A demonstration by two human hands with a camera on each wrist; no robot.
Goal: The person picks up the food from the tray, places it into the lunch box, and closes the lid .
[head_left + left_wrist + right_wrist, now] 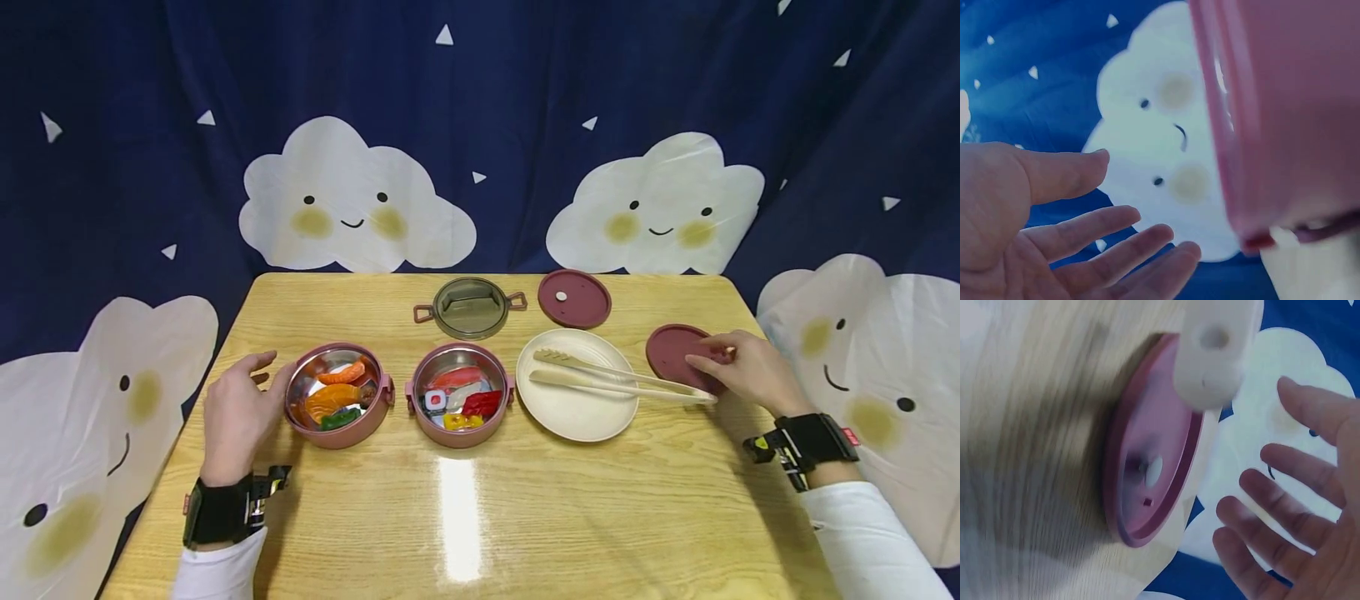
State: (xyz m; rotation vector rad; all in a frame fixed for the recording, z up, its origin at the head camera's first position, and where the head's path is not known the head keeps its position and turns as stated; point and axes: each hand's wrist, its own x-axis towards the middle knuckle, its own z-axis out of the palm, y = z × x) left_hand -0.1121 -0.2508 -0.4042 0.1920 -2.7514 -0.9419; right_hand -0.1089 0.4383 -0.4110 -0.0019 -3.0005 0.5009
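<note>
Both hands lie open and apart on the glossy wooden table (480, 517) before a cloud-printed navy curtain (480, 100).

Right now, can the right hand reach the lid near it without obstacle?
Probably yes: the right hand hovers open over the lid, and only the tongs lie beside it, not across it.
</note>
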